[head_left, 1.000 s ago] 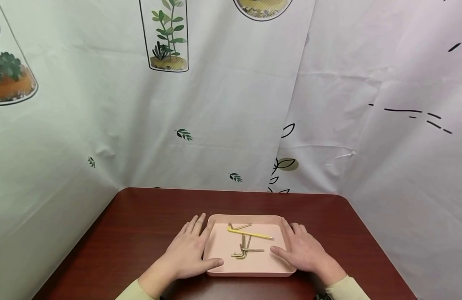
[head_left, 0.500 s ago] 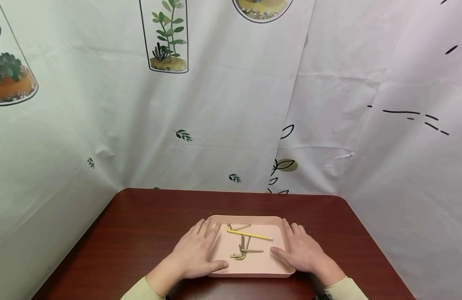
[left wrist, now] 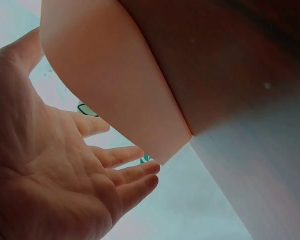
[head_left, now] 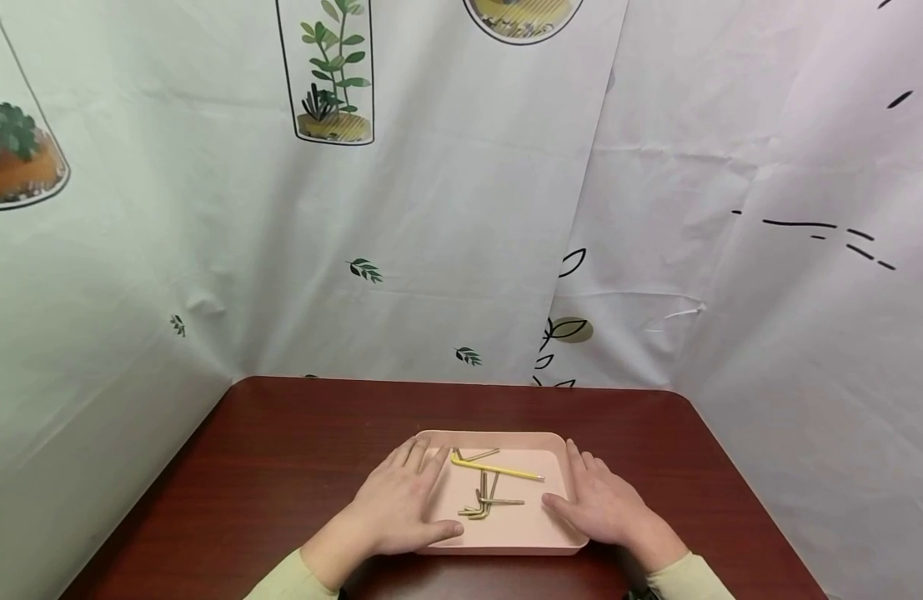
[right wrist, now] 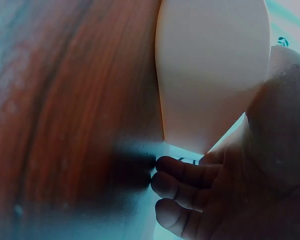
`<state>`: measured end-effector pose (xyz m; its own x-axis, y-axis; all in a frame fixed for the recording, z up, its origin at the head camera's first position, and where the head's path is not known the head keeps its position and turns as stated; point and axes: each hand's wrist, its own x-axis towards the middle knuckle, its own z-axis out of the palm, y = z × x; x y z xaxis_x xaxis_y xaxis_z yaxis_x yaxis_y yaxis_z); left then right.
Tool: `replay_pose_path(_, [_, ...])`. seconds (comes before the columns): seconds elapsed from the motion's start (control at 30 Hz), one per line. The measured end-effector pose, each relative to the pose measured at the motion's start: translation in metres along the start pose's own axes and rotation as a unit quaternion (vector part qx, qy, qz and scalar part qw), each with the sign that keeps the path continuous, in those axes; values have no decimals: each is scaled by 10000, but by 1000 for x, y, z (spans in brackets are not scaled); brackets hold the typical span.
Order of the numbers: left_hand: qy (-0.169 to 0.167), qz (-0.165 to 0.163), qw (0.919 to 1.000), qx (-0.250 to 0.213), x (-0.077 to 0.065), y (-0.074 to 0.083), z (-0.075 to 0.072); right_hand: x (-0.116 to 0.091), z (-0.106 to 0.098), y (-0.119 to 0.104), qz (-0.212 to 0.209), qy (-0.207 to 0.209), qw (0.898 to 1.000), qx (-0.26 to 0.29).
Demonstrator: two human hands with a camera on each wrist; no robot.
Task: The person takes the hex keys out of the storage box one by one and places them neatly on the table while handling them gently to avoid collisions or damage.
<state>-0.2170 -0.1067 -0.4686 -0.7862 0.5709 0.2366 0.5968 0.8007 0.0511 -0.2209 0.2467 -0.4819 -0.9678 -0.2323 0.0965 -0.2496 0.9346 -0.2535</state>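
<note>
A shallow pink tray (head_left: 506, 537) sits on the table with several brass-coloured hex keys (head_left: 485, 498) and one longer yellow hex key (head_left: 499, 471) lying in it. My left hand (head_left: 401, 500) lies spread over the tray's left side, its thumb across the near left corner. In the left wrist view the palm (left wrist: 50, 165) faces the tray's outer wall (left wrist: 110, 75), fingers extended beside it. My right hand (head_left: 607, 504) is at the right side, thumb reaching over the rim. The right wrist view has its fingers (right wrist: 182, 185) alongside the tray wall (right wrist: 210, 75).
The tray stands on a dark red-brown wooden table (head_left: 318, 425) with rounded far corners. White cloth (head_left: 446, 208) printed with plants hangs behind the table and along both sides.
My left hand has moved right, from beside the tray's left edge to over its rim. The right hand and the hex keys have hardly moved.
</note>
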Motion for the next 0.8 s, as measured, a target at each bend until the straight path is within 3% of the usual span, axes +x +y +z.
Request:
replay_pose_path(0.37, [7, 87, 10000, 17, 5, 2, 1, 1, -1, 2, 251, -421, 9963, 710])
replay_pose_path(0.8, [-76, 125, 9999, -11, 9, 2, 2, 3, 1, 1, 123, -317, 9977, 590])
